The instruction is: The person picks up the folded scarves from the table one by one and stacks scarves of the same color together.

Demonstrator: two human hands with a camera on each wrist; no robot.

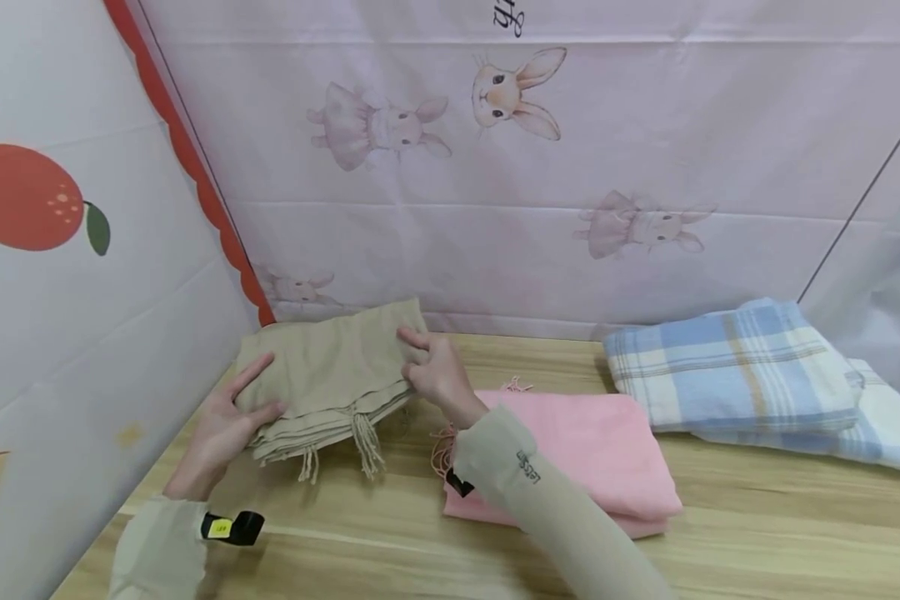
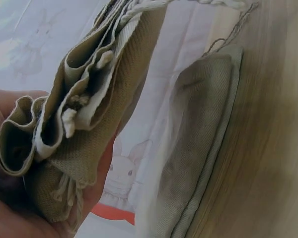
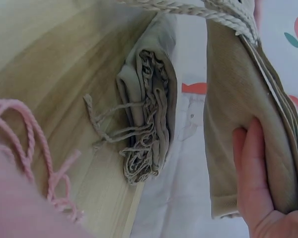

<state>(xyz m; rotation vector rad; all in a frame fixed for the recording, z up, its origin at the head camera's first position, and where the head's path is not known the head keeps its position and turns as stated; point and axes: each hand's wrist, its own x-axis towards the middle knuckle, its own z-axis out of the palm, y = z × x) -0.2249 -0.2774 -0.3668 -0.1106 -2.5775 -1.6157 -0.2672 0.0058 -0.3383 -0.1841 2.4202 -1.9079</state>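
A folded beige scarf [image 1: 330, 358] with knotted tassels is held up by both hands at the left of the table, its layered edge toward me. My left hand [image 1: 221, 425] grips its left end, thumb and a finger spread on the top face. At the other end my right hand [image 1: 441, 375] pinches the scarf; fingers [image 3: 253, 163] press its underside in the right wrist view. Under it, apart from it, a second folded scarf [image 3: 164, 54], greyish with twisted fringe, lies on the table; the left wrist view shows this lower scarf [image 2: 198, 124] too. The head view hides most of it.
A folded pink scarf [image 1: 585, 450] with fringe lies under the right forearm. Blue and white plaid cloths [image 1: 735, 367] lie stacked at the right. A rabbit-print backdrop [image 1: 450, 183] stands behind the wooden table [image 1: 330, 550], and a white fruit-print panel [image 1: 120, 333] borders the left.
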